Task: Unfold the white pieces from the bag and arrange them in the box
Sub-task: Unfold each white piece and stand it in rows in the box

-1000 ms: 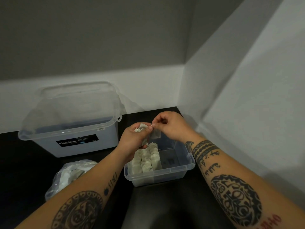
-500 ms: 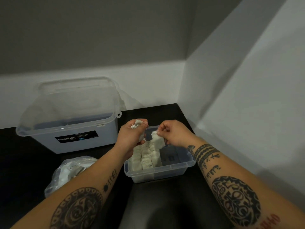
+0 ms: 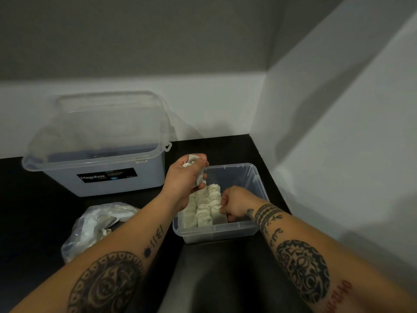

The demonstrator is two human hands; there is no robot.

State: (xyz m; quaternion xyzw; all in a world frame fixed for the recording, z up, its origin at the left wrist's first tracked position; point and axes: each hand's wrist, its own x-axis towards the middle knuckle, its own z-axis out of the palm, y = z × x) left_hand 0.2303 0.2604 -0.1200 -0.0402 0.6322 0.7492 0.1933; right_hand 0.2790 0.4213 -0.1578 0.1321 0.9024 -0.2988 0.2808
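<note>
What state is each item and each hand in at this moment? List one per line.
Small box, open, partly filled.
Rows of white pieces, standing packed in the small box's left part.
Left hand, gripping crumpled pieces above the box.
Right hand, inside the box, pinching an end piece.
Bag, crumpled, holding more white pieces.
Large bin, upright, closure unclear.

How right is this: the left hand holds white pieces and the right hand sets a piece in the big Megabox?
Wrong box. The head view shows the right hand setting a piece in the small box, not the Megabox. The left hand does hold white pieces.
</note>
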